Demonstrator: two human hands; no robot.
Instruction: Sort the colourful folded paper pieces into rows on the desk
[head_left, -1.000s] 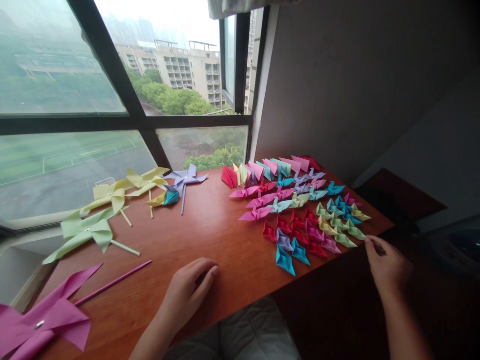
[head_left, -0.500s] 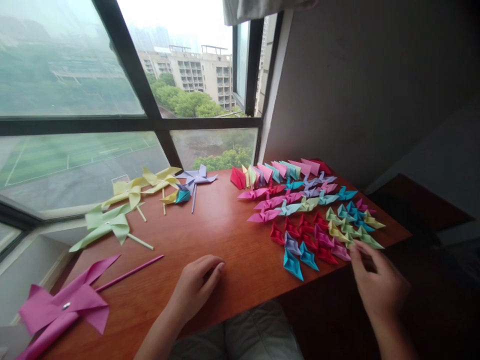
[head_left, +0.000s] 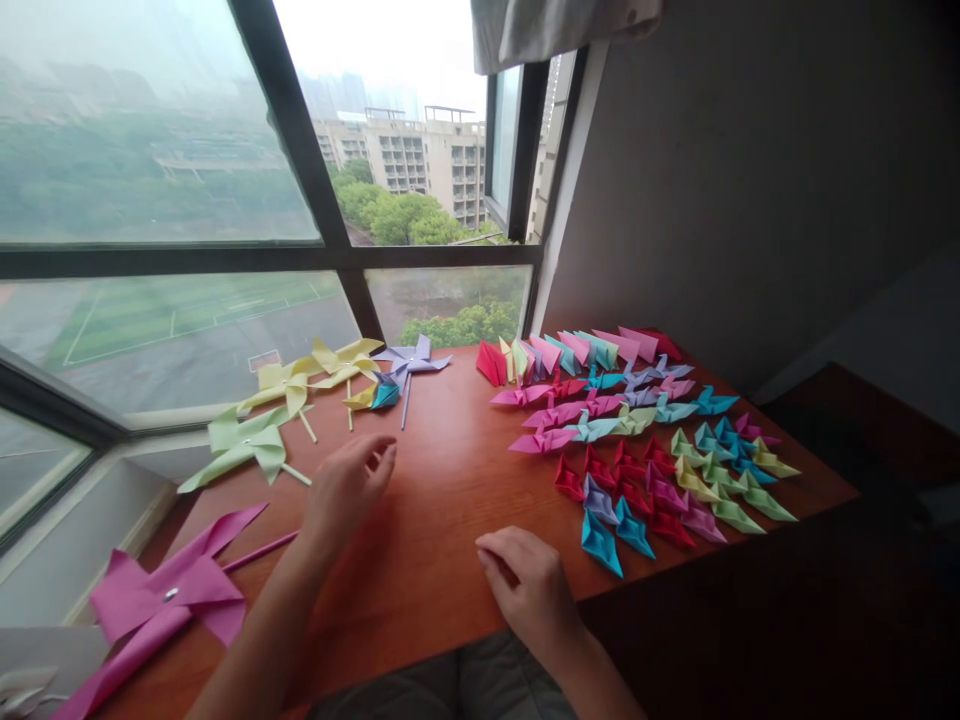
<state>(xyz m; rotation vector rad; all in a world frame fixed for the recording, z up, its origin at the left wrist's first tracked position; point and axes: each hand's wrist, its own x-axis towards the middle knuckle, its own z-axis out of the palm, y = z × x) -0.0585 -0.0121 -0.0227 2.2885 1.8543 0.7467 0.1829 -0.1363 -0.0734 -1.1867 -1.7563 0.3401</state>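
A window (head_left: 442,257) is set behind the wooden bench (head_left: 439,490), on which folded paper is laid out. At the near left, a magenta pinwheel (head_left: 176,590) is placed, its stick partly hidden by the left forearm. The left hand (head_left: 351,490) and right hand (head_left: 529,585) are loosely curled, half open, and nothing is seen gripped in either. Beyond the left hand, a yellow-and-blue folded piece (head_left: 384,393) is set beside the pale pinwheels' sticks. To the right, paper cranes (head_left: 546,441) are lined up behind paper boats (head_left: 671,527), of which a blue boat (head_left: 601,543) is nearest the right hand. The rows could be scattered by a draught if the sash is open, as it appears, and the magenta stick could be knocked by a careless forearm. No brand, label or writing can be read.
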